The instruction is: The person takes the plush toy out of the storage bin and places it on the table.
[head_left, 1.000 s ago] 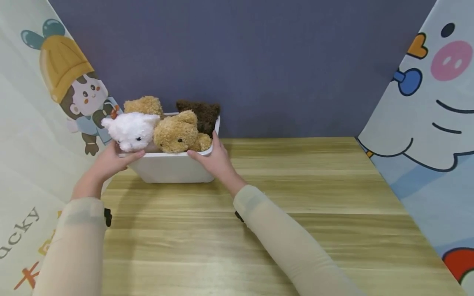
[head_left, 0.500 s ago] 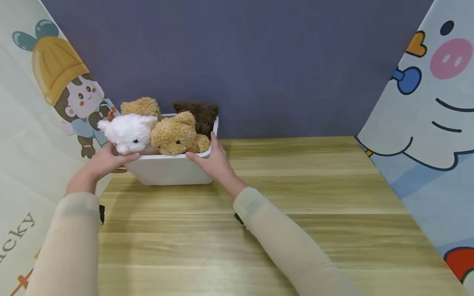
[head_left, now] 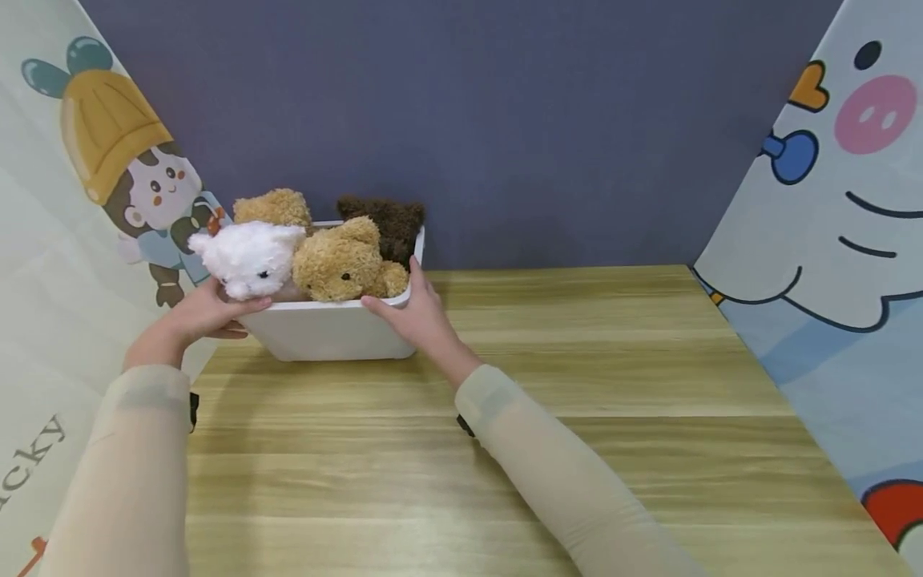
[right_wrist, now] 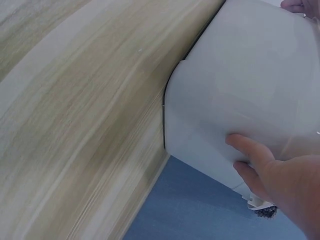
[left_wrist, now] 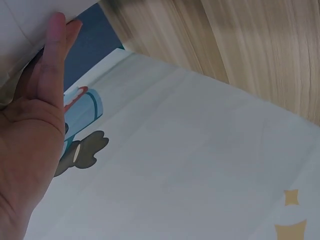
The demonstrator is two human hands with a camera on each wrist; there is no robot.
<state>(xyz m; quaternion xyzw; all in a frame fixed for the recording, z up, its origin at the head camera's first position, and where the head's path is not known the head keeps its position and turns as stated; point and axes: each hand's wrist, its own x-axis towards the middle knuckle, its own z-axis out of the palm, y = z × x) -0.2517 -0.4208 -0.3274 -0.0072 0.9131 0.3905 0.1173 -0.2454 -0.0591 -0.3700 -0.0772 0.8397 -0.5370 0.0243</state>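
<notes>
In the head view a white storage bin (head_left: pixel 332 335) stands at the back left of the table, filled with plush toys. A white plush toy (head_left: pixel 252 260) and a tan teddy bear (head_left: pixel 337 260) lie at its front; another tan plush (head_left: pixel 272 208) and a dark brown plush (head_left: pixel 385 224) are behind them. My left hand (head_left: pixel 205 312) grips the bin's left front corner, thumb along the rim. At the right front corner my right hand (head_left: pixel 417 316) holds the bin, thumb at the front rim. Fingers (right_wrist: pixel 250 150) press its side in the right wrist view.
A wood-grain table (head_left: pixel 548 385) spreads to the right and front of the bin. Behind stands a dark blue-grey wall panel (head_left: pixel 505 136). Printed cartoon panels border the left panel (head_left: pixel 43 264) and right panel (head_left: pixel 829 264) sides; the left one is close to my left hand.
The bin and toys have shifted slightly left and toward me in the head view during the first half second, with both hands on it. Since then hardly anything has moved.
</notes>
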